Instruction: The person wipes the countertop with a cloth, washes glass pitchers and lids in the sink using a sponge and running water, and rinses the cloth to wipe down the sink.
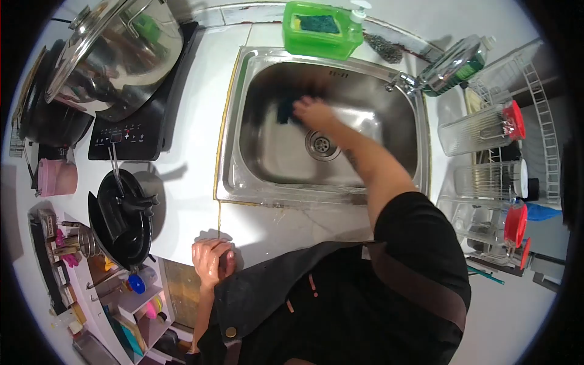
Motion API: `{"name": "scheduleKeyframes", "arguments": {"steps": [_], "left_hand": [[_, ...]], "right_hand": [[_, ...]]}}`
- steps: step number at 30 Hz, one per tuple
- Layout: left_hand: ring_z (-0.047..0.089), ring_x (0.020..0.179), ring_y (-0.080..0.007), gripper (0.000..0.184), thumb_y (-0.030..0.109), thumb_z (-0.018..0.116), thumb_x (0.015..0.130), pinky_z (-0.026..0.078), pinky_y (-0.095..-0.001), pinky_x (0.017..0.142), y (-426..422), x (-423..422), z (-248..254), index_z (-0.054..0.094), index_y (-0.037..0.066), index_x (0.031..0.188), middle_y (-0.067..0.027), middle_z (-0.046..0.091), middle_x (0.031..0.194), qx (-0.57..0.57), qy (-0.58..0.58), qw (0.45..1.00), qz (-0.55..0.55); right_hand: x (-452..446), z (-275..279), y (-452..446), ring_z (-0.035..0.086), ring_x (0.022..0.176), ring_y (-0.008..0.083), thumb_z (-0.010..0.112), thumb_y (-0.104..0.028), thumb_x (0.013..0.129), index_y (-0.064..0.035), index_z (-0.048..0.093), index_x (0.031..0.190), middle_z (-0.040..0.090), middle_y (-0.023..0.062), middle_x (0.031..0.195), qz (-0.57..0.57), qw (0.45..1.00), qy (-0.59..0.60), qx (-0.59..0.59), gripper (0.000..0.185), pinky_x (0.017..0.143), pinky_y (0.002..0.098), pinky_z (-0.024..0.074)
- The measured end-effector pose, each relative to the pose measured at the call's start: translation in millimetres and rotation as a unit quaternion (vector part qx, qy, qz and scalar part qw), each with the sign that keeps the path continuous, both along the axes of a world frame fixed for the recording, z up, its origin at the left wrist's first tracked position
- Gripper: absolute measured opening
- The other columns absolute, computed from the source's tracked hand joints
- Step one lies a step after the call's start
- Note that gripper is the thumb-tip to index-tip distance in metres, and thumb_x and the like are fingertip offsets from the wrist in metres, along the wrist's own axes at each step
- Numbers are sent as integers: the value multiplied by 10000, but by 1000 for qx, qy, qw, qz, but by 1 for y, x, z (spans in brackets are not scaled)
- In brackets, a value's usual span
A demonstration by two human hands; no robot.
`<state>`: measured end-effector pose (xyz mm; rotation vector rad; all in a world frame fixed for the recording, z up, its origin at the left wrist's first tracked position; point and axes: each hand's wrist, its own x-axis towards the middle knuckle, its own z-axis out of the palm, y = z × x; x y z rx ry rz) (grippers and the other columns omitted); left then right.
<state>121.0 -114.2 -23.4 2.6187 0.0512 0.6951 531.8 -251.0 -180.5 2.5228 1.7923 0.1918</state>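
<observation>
My right hand [313, 112] reaches into the stainless steel sink [267, 159], close to its left back wall. Its fingers are smeared by motion. Just left of the fingertips is a dark patch [286, 112]; I cannot tell whether it is a scrubbing pad or a shadow. The drain [322, 145] lies below the hand, under the forearm's left side. At the front edge of the white counter [191, 210] rests my left hand [213, 258], wet, with its fingers curled in and nothing visible in them.
Behind the sink stand a green soap dispenser [304, 45] holding a sponge [319, 24], a faucet [404, 82] and a soap bottle [456, 66]. A large pot [131, 67] sits on an induction cooker [146, 131] at left, near black pans [125, 231]. Clear pitchers [477, 131] line the right.
</observation>
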Motion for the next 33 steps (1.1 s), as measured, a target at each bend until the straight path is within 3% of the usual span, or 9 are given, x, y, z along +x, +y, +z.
{"name": "scheduleKeyframes", "arguments": {"steps": [3,5,9,12,16,19,22,24,33], "left_hand": [[554,742,-238,191,71,616,685,393,-350,681,0,-3,3,566,72,869,-63,581,821,-3,15,1000,-5],[556,744,-234,185,77,617,688,396,-351,687,1,-2,4,567,74,866,-59,584,816,-5,18,1000,-10],[555,742,-231,167,92,619,693,395,-349,684,-2,0,7,568,74,851,-56,585,814,-7,5,1000,3],[552,738,-231,163,92,620,691,395,-347,682,-4,-1,10,565,74,844,-55,586,816,-21,4,1000,10],[549,734,-230,169,84,623,682,394,-344,676,-2,-2,4,561,71,838,-55,585,816,-14,-12,1000,15],[546,731,-231,181,69,622,669,392,-343,671,-3,-1,7,562,63,840,-59,586,817,-10,-17,1000,12],[545,729,-233,190,59,618,660,391,-345,668,-5,-2,8,564,57,841,-67,585,819,-7,-28,1000,4],[544,728,-244,194,52,611,656,390,-351,670,-5,-1,9,566,51,845,-80,585,823,-9,-24,1000,4],[516,755,-261,192,52,611,650,369,-360,724,-7,1,19,555,41,833,-91,563,786,-49,2,999,-15]], "right_hand": [[22,1,-67,422,1038,223,492,-151,771,-130,569,979,467,35,1030,-50,995,-19,-82,222,761,355,425],[22,-13,-106,410,1079,254,486,-141,782,-101,540,1062,447,121,1102,-359,909,211,-7,288,832,371,416],[5,-34,-155,519,992,269,502,-179,761,-44,529,1103,505,147,1107,-312,844,79,-430,369,802,368,443],[-57,33,-92,575,890,254,556,-206,668,6,610,973,598,150,1004,-45,687,345,-639,375,744,362,454],[-65,55,-64,578,840,254,614,-175,623,-12,576,1063,610,153,937,-102,808,495,-301,471,702,374,459],[-43,110,-2,515,778,102,638,-83,672,-4,537,1023,507,71,948,-80,701,708,42,373,601,224,425],[-44,120,78,417,898,240,579,-341,777,-39,576,916,426,101,885,50,855,424,294,332,823,323,325],[-63,98,115,412,883,263,586,-353,767,-62,584,905,430,125,891,95,929,182,308,322,817,369,318],[-147,129,3,413,938,294,566,-277,773,-16,544,879,428,146,946,175,853,484,81,282,848,364,335]]}}
